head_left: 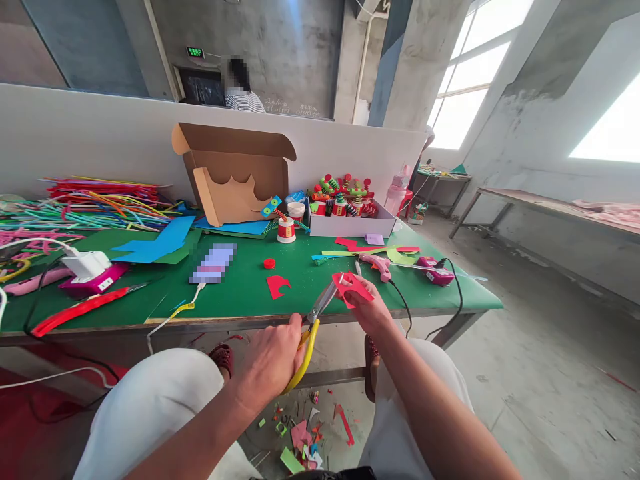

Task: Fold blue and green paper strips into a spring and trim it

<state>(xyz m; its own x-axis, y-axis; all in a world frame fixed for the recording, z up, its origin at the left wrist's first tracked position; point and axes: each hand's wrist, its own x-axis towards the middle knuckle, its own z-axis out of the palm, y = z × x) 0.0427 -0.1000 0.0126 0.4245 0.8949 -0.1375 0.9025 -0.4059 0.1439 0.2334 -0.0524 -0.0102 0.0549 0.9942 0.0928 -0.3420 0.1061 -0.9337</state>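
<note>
My left hand is wrapped round the yellow handles of a pair of scissors, held just off the table's front edge. The scissor blades reach up and right to a piece of red paper and meet its left side. That paper is pinched in my right hand. Beyond them on the green table lie a red paper scrap with a curved cut-out and a small red round piece. Further back stands a red and white paper cup figure with coiled arms.
A white box holds several finished figures. A pink glue gun lies at right by a purple power block. At left are a red utility knife, a phone and many pipe cleaners. Paper scraps litter the floor.
</note>
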